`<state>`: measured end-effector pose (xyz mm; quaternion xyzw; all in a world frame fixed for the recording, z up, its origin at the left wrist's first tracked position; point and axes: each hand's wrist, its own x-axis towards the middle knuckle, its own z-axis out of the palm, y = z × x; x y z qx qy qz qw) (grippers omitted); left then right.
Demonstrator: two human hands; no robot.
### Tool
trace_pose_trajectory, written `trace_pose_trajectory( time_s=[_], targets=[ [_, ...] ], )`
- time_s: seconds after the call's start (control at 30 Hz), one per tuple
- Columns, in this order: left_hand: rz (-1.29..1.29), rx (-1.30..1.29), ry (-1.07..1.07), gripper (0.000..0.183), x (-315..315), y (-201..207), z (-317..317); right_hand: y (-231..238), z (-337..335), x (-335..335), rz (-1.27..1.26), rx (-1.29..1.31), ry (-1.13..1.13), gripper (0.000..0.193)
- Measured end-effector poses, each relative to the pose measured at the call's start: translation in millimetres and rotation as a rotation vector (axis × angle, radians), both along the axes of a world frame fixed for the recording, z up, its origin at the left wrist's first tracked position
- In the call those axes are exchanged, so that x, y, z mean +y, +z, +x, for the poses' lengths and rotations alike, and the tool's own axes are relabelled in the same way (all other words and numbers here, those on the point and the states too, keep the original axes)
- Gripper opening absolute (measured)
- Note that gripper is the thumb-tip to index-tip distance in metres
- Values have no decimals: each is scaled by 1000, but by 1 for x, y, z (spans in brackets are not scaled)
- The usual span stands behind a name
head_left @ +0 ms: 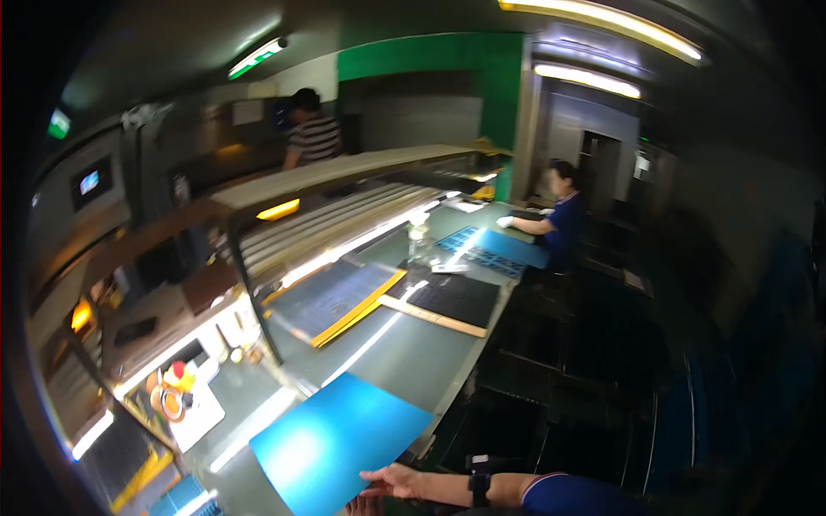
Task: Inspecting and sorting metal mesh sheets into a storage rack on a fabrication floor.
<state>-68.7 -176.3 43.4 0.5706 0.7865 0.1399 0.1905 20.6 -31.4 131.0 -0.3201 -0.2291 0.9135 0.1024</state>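
Note:
A glossy blue sheet [344, 443] lies flat or just above the long grey-green worktable [413, 340]; I cannot tell which. My right hand [391, 482] pinches its near right edge, thumb over the top. The right forearm comes in from the lower right, with a black watch [479, 487] on the wrist. Only a blurred bit of my left hand [365, 506] shows at the lower edge, close beneath the right one, and its fingers are mostly cut off.
Beyond the sheet are a yellow-edged panel [331, 297], a dark sheet [456, 297] and a wooden strip [434, 316]. A shelf frame [249, 292] stands along the left. A co-worker [564, 219] handles blue sheets farther down the table; another person [314, 133] stands behind the shelf.

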Motion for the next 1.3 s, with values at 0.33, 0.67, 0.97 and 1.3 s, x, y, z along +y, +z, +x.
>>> trace_pose_trajectory(
  time_s=[0.33, 0.67, 0.97, 1.3],
  targets=[
    [554, 225, -16, 38, 5, 20, -4, 60, 9, 20, 246, -39, 65, 14],
    [715, 341, 958, 21, -194, 61, 0, -65, 26, 21, -44, -180, 224, 12],
    [1105, -1390, 1869, 39, -254, 11, 19, -58, 20, 4, -48, -185, 270, 16],
    [507, -1818, 1147, 51, -152, 44, 10, -54, 19, 2, 27, -119, 14, 17]
  ],
)
